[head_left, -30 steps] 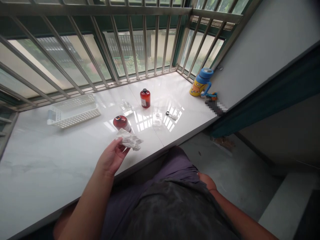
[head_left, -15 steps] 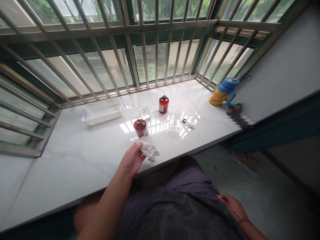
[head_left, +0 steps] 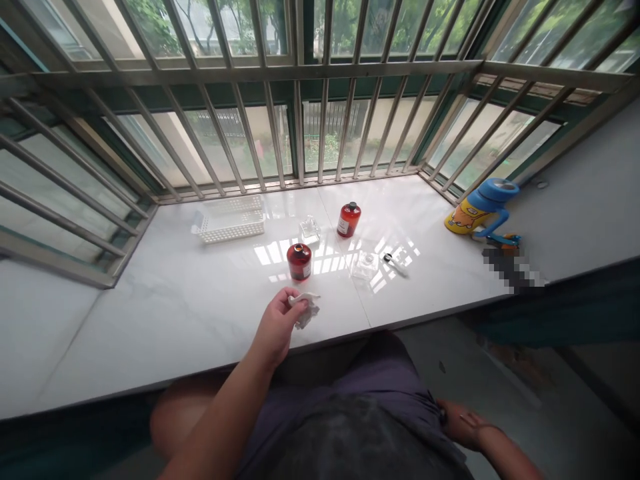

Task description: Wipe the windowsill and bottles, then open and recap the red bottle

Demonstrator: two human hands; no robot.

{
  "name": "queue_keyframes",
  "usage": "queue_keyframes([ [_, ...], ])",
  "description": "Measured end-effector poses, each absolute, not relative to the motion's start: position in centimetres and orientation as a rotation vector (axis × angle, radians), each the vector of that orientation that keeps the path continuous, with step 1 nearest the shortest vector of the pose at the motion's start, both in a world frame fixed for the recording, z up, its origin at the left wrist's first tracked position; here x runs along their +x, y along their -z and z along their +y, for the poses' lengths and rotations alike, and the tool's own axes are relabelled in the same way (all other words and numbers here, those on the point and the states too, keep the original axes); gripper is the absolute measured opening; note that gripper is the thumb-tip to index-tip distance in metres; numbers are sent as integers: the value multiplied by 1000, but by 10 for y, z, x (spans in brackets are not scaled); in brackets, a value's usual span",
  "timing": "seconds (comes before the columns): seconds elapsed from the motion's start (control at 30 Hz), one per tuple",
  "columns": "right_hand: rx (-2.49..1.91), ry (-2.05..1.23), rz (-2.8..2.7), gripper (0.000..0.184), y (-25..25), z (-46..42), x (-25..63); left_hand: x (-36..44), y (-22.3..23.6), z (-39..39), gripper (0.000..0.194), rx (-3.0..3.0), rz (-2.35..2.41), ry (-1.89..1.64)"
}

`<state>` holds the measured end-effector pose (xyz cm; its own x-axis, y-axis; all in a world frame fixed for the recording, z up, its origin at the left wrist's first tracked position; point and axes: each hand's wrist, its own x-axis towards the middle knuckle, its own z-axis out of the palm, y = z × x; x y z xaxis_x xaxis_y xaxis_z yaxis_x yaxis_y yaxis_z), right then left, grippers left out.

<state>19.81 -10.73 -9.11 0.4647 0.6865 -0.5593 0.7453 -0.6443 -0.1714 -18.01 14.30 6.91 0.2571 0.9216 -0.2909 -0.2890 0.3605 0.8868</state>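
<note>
At the near edge of the white marble sill (head_left: 150, 320): left hand (head_left: 275, 325) gripping a crumpled white tissue (head_left: 305, 311)

Fingers closed around the tissue, just over the edge and near a red-brown glass bottle (head_left: 299, 261). Farther back, a second red-brown bottle (head_left: 349, 220), a clear glass container (head_left: 365, 265) and a small spoon (head_left: 395, 264). White plastic basket (head_left: 229, 223) toward the far-left corner; blue-capped yellow flask (head_left: 483, 215) in the far-right corner. Right hand (head_left: 463, 425) below the sill against dark shorts, its grip hard to make out.

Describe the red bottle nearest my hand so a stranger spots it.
On the white stone sill below the barred window, look just beyond the left hand and its crumpled tissue. There stands the red bottle; another red bottle stands farther back.
</note>
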Motion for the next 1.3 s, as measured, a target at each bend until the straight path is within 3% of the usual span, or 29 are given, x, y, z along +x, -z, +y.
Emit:
queue_keyframes([
  [0.1, 2523, 1086, 1661, 14, 34, -64, 174, -176, -70, 129, 36, 914, 914, -862],
  [0.23, 2395, 1595, 2487, 69, -42, 9, 91, -161, -69, 105, 33, 1081, 865, -643],
  [0.27, 2289, 1734, 2584, 70, -53, 23, 71, -158, -68, 101, 33, 1112, 867, -613],
  [0.33, 2234, 1893, 2600, 40, -62, 44, 44, -155, -65, 97, 34, 1111, 878, -619],
  [0.4, 2265, 2051, 2474, 26, -59, 56, 34, -159, -63, 99, 36, 1026, 881, -683],
  [0.6, 2262, 2801, 1719, 46, -36, 72, 42, -190, -54, 113, 45, 802, 847, -590],
  [0.73, 2240, 3017, 1376, 48, -39, 78, 47, -203, -45, 123, 40, 856, 971, -588],
  [0.8, 2641, 2795, 1449, 45, -44, 78, 55, -208, -41, 129, 37, 962, 1080, -602],
  [0.83, 2987, 2482, 1573, 43, -47, 77, 61, -212, -39, 132, 36, 1029, 1143, -617],
  [0.9, 3521, 1440, 2001, 36, -50, 76, 72, -221, -35, 136, 34, 1165, 1274, -662],
  [0.97, 3351, 563, 2518, 25, -47, 77, 78, -235, -29, 138, 33, 1307, 1395, -704],
  [1.0, 3110, 381, 2712, 21, -42, 79, 77, -242, -26, 137, 33, 1379, 1445, -720],
  [1.17, 2118, 587, 2835, 27, -2, 90, 46, -269, -6, 129, 28, 1647, 1575, -772],
  [1.3, 1970, 590, 2802, 38, 11, 93, 33, -275, 4, 125, 27, 1717, 1544, -768],
])
